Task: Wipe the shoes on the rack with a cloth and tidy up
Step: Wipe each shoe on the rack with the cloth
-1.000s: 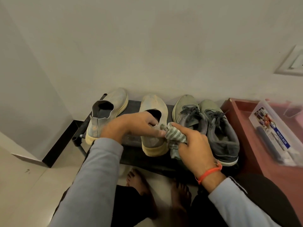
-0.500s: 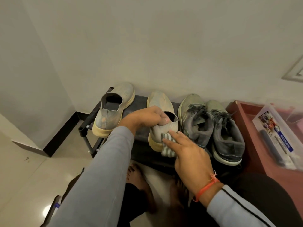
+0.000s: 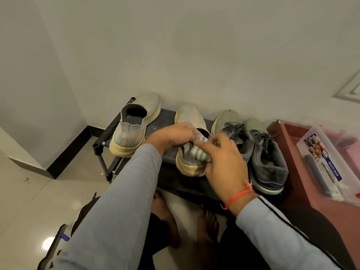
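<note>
The rack [image 3: 109,131] is a low frame of dark round tubes with a dark flat shelf, standing against a pale wall [image 3: 194,45] on glossy tile. Its near edge is hidden behind both sleeves.

Four shoes stand on the shelf, long axes running from the person toward the wall, toes to the wall, heels near. The left slip-on [image 3: 134,123] is pale knit fabric with a thick cream sole; it stands apart, angled slightly right at the toe. The second slip-on [image 3: 190,117], same knit and sole, sits mid-shelf; its collar and heel are largely covered by the hands. To its right, two grey laced trainers [image 3: 266,152] stand side by side and touching, with mesh uppers and light soles.

A reddish cabinet [image 3: 288,152] is just beside the rack on the right, cut off by the frame edge. On it lies a clear plastic box [image 3: 331,168] labelled "MULTI BOX"; its contents are hard to make out.

The right hand [image 3: 224,160] presses a striped grey-and-white cloth [image 3: 198,154], bunched and soft, against the heel of the second slip-on, fingers curled over it. An orange thread [image 3: 239,195] circles that wrist.

The left hand [image 3: 171,135] grips the second slip-on at its collar, fingers curled; the fingertips are hidden behind the cloth.
</note>
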